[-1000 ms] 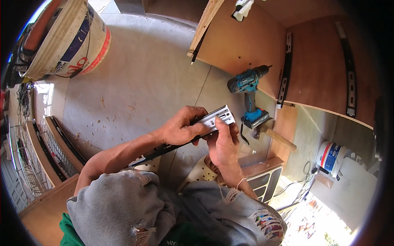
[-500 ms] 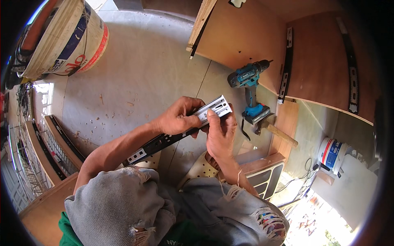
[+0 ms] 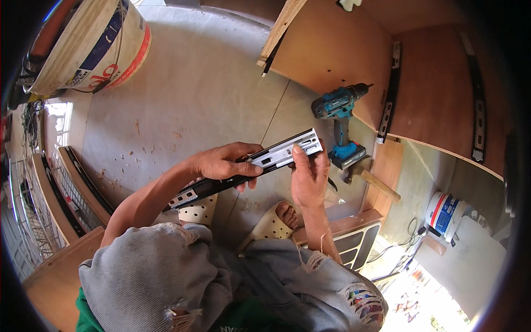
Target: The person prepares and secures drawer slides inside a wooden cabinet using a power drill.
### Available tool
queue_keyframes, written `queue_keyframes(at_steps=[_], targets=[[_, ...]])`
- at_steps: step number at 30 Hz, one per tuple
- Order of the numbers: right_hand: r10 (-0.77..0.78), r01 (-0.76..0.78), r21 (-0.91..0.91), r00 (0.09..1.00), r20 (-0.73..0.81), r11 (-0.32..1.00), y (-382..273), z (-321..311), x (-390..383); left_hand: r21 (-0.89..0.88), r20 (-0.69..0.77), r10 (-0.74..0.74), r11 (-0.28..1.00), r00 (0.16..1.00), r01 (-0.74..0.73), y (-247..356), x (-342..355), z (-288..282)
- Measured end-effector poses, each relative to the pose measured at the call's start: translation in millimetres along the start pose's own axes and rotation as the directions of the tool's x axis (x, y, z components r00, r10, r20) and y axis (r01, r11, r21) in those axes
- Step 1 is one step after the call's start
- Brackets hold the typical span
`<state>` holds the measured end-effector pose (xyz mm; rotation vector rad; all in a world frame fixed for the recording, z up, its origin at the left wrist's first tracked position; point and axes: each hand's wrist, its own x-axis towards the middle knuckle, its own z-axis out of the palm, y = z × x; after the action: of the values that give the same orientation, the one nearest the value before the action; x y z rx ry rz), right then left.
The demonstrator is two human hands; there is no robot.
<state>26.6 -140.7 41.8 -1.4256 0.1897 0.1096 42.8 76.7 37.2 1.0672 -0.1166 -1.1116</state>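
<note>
A black and silver metal drawer slide [image 3: 276,155] lies slanted across both my hands above the floor. My left hand [image 3: 229,163] is closed round its middle, with the thumb on top. My right hand [image 3: 310,180] grips the silver end, thumb pressed on the inner rail. Just beyond that hand a teal and black cordless drill [image 3: 345,116] stands on its battery, beside a hammer with a wooden handle [image 3: 376,185].
At upper right is a wooden cabinet [image 3: 326,50] with slides mounted inside. A paint bucket [image 3: 88,50] with tools stands upper left, wire racks [image 3: 72,188] at left, a second bucket [image 3: 445,213] at right. My sandalled feet [image 3: 276,224] rest on the tiled floor [image 3: 182,94].
My left hand has slid down-left along the slide, showing more of the silver end. My right hand has moved slightly right and up, still gripping that end.
</note>
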Motion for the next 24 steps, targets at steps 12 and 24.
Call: queue_keyframes(at_steps=[12,24], targets=[[0.243,-0.203,0.466,0.97,-0.025,0.861,-5.9,-0.3,3.8,0.161,-0.192,0.051,0.987,0.98,-0.019,5.2,12.5,28.0],[0.292,-0.275,0.527,0.955,0.053,0.804,0.2,-6.8,-7.3,0.02,-0.239,-0.008,1.0,0.971,0.014,-3.8,20.7,43.2]])
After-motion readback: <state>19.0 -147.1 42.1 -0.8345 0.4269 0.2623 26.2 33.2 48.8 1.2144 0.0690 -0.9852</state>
